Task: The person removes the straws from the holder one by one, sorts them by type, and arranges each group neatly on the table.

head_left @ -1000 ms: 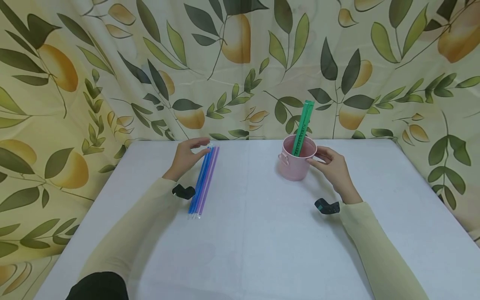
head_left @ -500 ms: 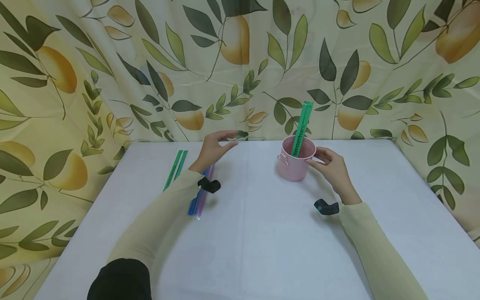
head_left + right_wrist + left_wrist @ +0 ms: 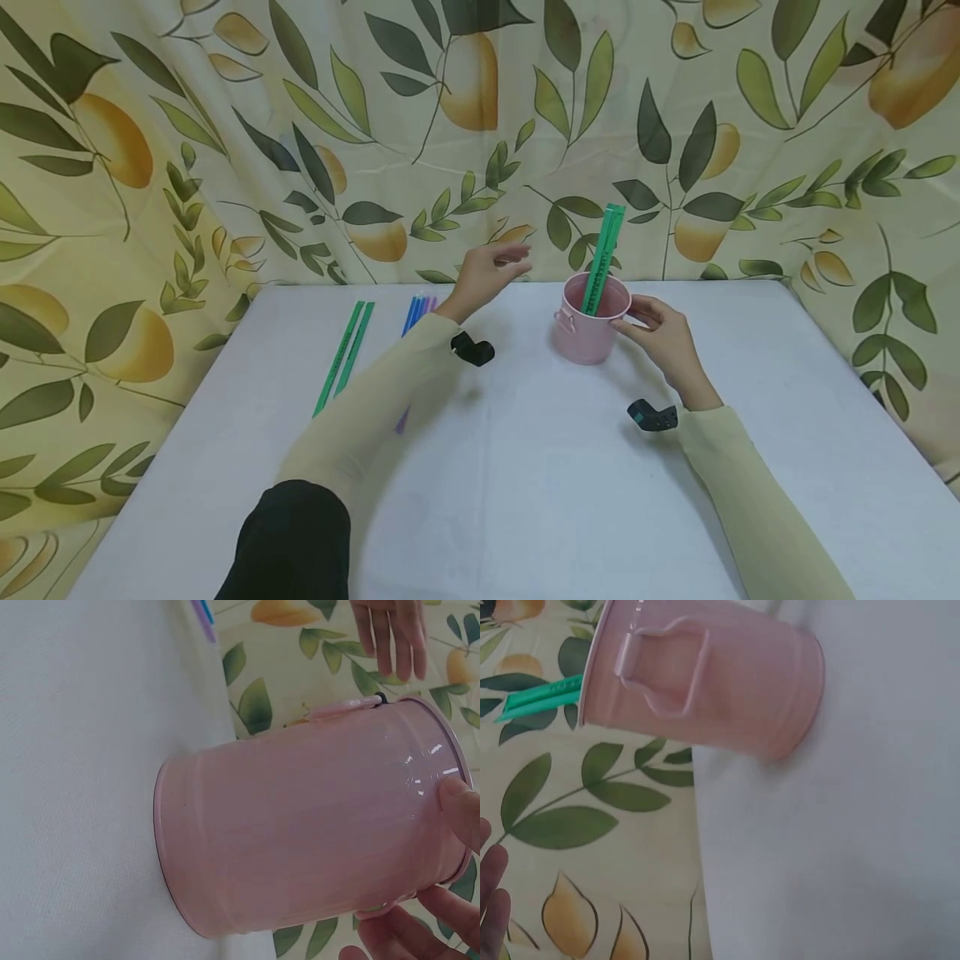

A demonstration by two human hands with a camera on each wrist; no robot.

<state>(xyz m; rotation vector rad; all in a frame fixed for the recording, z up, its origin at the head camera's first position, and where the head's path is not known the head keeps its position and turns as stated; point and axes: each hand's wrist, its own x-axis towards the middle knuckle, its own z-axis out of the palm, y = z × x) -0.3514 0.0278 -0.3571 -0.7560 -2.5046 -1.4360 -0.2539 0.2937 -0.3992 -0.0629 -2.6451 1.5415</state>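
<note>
In the head view a small pink metal bucket (image 3: 587,337) stands upright on the white table, with green sticks (image 3: 603,258) bearing dark print leaning in it. My right hand (image 3: 663,337) holds the bucket at its right side near the rim, with the thumb (image 3: 459,810) on the wall and fingers by the side handle. My left hand (image 3: 491,275) is in the air left of the bucket, apart from it. Its fingers are loosely bent and nothing is in them. The left wrist view shows the bucket's near handle (image 3: 694,671) and my left fingertips (image 3: 493,900).
Two green sticks (image 3: 343,354) lie side by side on the table (image 3: 570,483) at the left. Beside them are several blue and purple sticks (image 3: 414,310), partly covered by my left sleeve (image 3: 375,400). A fruit-patterned curtain (image 3: 450,167) hangs behind the table.
My left hand has moved right, from over the blue and purple sticks toward the bucket, uncovering the two green sticks on the table. My right hand and the bucket stay put.
</note>
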